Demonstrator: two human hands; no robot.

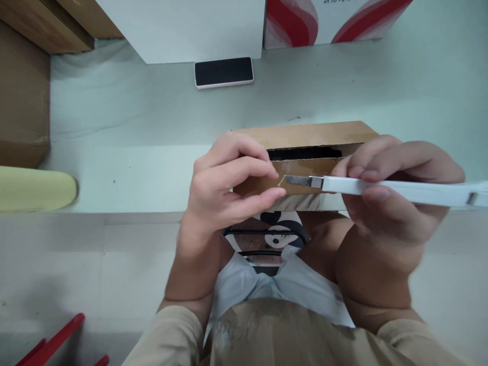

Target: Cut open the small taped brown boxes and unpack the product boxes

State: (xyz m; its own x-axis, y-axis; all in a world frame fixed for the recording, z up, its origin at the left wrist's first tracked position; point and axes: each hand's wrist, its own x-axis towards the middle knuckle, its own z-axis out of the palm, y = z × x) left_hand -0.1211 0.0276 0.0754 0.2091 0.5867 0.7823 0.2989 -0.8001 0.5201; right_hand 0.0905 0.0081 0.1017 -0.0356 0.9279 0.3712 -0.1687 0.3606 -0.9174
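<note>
My right hand (396,188) grips a white-handled utility knife (358,186), its metal blade (299,180) out and pointing left. Facing the blade tip is my left hand (232,183), its thumb and index finger curved toward each other with a gap between them. A tiny thin scrap (281,181) shows in that gap, by the blade tip; whether the fingers touch it I cannot tell. Below and behind both hands a brown cardboard box (308,132) lies at the table's near edge. A dark slit shows along its top, and my hands hide its ends.
A phone (224,72) lies on the pale table (160,117), before a large white box (190,25). A red-and-white box (335,23) stands at the back. Cardboard boxes (23,91) and a yellow rounded object (36,189) are at left. Red legs (53,340) show on the floor.
</note>
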